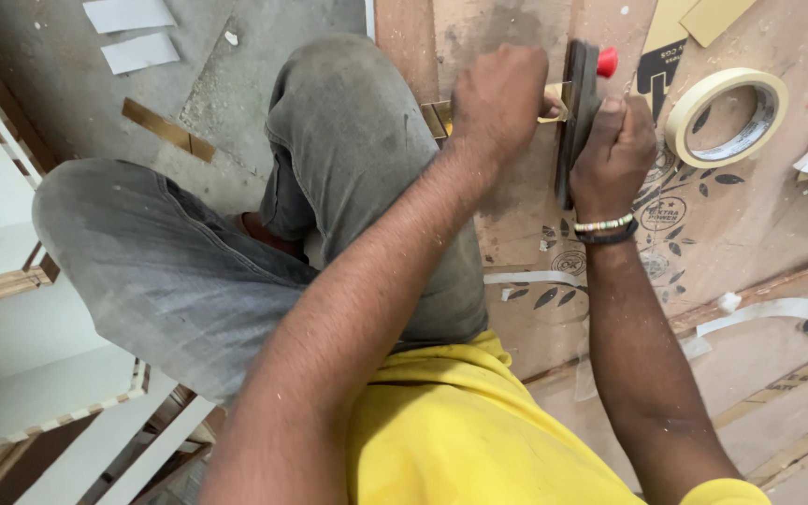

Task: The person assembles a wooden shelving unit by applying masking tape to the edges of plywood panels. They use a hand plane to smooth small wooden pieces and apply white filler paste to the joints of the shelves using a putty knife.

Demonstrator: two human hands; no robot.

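right hand (613,154) wrapped tight on the dark tool (578,103) — left hand (499,101) pinching the thin brass strip (441,119) — looks stiff, sharp-edged, grip near the tool

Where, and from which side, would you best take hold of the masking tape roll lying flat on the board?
Grip the masking tape roll across its ring wall, one finger in the open centre hole, thumb on the outer rim. Come from above, probably at its right: it lies flat, and the right hand crowds its left.
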